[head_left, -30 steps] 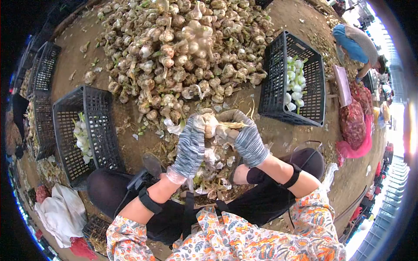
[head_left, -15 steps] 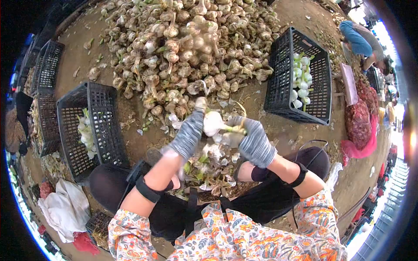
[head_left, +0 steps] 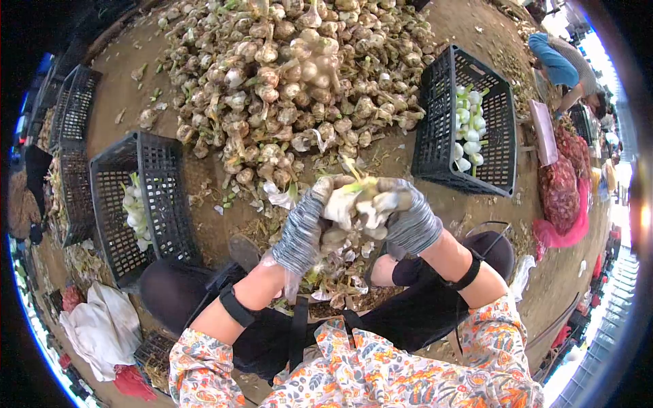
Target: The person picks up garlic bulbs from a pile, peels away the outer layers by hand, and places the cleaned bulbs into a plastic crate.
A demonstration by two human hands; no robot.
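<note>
Bare dirt ground (head_left: pixel 129 88) carries a big garlic heap (head_left: pixel 299 75) at twelve o'clock. At the centre both gloved hands close on one garlic bulb (head_left: pixel 357 200). The left hand (head_left: pixel 303 228) grips it from nine o'clock and the right hand (head_left: pixel 411 221) curls over it from three o'clock, so the bulb sits pinched between the fingertips. Peelings (head_left: pixel 333 272) lie below, at six o'clock. Black crates stand at nine o'clock (head_left: pixel 163 177) and two o'clock (head_left: pixel 435 129).

No readable text, labels, brands or numbers in the head view: none on the black crates (head_left: pixel 146 197), the gloves, the floral sleeves or the red mesh sacks (head_left: pixel 561 194).
</note>
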